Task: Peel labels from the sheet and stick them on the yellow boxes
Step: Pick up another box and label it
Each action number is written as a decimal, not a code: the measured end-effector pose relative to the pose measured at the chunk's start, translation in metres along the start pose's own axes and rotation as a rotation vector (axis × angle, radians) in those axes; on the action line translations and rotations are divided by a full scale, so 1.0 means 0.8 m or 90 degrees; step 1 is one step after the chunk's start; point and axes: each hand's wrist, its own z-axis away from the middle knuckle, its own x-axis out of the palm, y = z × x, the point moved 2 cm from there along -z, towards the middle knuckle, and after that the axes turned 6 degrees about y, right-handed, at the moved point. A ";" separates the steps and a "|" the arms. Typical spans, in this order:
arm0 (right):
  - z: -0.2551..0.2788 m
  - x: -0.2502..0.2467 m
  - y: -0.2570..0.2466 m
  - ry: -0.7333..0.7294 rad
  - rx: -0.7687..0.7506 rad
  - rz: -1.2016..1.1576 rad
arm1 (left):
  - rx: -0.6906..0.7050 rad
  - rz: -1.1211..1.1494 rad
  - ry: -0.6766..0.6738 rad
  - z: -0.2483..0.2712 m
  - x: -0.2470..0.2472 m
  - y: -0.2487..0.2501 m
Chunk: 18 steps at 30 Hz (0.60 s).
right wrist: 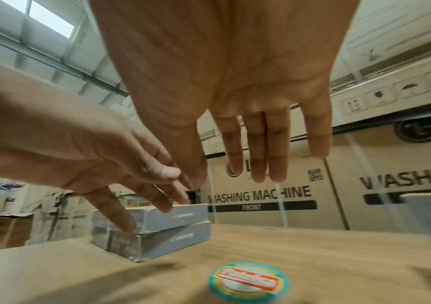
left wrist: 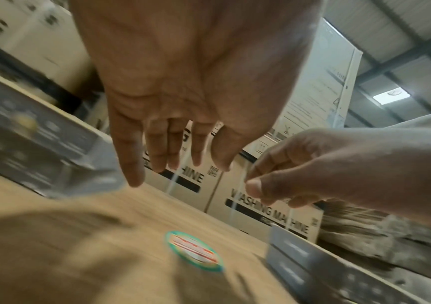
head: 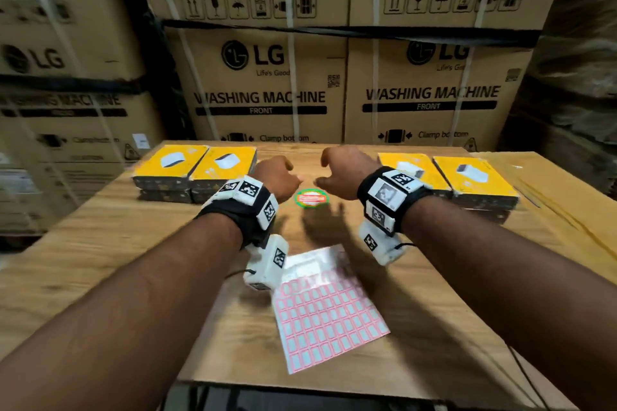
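Both hands hovered above the wooden table (head: 100, 243), holding nothing. The left hand (head: 275, 177) hung with fingers (left wrist: 157, 152) straight and relaxed; the right hand (head: 344, 173) was likewise loose and spread, fingers (right wrist: 258, 152) extended. Between them lay a round sticker (head: 311, 198), possibly untouched, though blur hid contact. The label sheet (head: 327, 307) lay nearer the person, partly covered by a wrist camera. Yellow boxes (head: 197, 162) sat stacked at either side

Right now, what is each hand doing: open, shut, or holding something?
Left hand: open, fingers relaxed, holding nothing, above the table.
Right hand: open, fingers straight, holding nothing, above the table.
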 end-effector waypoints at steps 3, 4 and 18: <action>-0.022 0.016 -0.052 -0.044 -0.073 -0.039 | -0.025 -0.074 0.050 -0.002 -0.049 -0.057; -0.027 0.022 -0.066 -0.059 -0.081 -0.052 | -0.033 -0.098 0.068 -0.003 -0.061 -0.073; -0.071 0.087 -0.146 -0.157 -0.074 -0.139 | -0.087 -0.001 0.121 -0.019 -0.075 -0.177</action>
